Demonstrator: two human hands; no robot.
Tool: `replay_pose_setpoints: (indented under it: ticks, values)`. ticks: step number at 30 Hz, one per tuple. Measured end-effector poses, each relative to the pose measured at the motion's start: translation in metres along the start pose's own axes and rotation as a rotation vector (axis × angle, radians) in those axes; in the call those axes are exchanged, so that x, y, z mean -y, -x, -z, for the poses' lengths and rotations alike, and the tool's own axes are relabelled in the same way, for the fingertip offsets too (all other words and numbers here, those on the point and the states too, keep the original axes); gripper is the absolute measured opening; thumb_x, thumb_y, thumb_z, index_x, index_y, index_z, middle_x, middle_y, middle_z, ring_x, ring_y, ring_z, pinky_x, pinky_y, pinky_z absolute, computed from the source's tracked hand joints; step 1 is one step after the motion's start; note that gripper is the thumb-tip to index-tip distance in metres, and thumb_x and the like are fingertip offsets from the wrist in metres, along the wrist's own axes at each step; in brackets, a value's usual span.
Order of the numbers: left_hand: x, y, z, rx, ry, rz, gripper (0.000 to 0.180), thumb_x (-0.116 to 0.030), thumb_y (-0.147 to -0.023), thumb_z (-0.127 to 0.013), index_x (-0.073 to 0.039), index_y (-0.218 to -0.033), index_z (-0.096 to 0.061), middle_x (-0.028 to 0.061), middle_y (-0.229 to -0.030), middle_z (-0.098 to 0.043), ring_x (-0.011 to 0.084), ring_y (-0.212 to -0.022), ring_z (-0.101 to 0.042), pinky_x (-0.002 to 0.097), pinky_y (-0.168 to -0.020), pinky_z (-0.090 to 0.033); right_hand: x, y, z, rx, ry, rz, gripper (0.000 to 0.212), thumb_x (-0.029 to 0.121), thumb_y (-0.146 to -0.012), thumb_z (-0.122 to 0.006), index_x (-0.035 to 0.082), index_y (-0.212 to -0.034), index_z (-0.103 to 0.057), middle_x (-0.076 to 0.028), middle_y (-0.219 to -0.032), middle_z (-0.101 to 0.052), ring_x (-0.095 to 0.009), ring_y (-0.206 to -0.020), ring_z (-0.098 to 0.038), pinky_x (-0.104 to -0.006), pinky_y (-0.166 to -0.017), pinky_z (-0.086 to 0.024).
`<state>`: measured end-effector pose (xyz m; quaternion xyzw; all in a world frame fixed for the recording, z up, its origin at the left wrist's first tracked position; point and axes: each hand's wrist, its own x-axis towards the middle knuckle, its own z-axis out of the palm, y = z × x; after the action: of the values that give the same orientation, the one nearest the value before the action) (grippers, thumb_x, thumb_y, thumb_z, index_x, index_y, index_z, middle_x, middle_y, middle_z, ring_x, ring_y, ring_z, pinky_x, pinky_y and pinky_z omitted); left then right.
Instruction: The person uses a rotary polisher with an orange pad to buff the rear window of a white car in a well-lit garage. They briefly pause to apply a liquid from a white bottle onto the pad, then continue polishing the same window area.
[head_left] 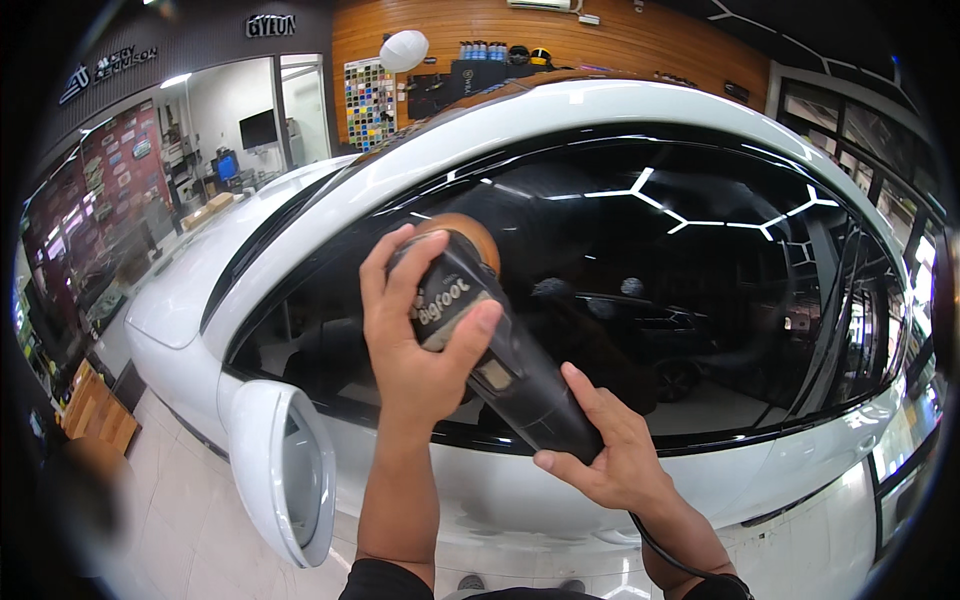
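Observation:
A black car polisher (pixel 517 372) slants across the view, its orange pad (pixel 470 236) against the dark side window (pixel 620 270) of a white car. Over the polisher's head lies my left hand (pixel 415 335), its fingers curled around the top and the thumb along the near side. My right hand (pixel 615 450) grips the rear end of the handle, thumb and fingers on either side. A black power cord (pixel 660 550) runs from beneath my right hand down along the forearm. Part of the pad is hidden behind the polisher's head.
The white side mirror (pixel 275 470) juts out to the left of my left forearm. Below the window runs the white door panel (pixel 500 490). A wooden box-like piece (pixel 98 410) stands on the tiled floor (pixel 190 510) at the far left. My shoes (pixel 471 582) show at the lower edge.

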<state>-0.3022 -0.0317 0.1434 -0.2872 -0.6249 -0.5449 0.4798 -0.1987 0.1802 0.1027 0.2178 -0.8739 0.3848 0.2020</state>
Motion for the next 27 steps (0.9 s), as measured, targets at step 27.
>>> replay_pose_setpoints:
  ticks: [27]
  values:
    - [-0.063, -0.035, -0.144, 0.151, -0.045, -0.209, 0.056, -0.027, -0.074, -0.081, -0.008, -0.124, -0.067, 0.0189, -0.133, -0.054, 0.036, -0.123, -0.055, 0.0441, -0.105, -0.044, -0.057, 0.036, 0.102, -0.205, -0.041, -0.011, 0.094, 0.034, -0.082, -0.084, 0.008, -0.158, -0.034, -0.022, -0.121, -0.063, -0.034, -0.109, -0.066, -0.0394, -0.095, -0.051]
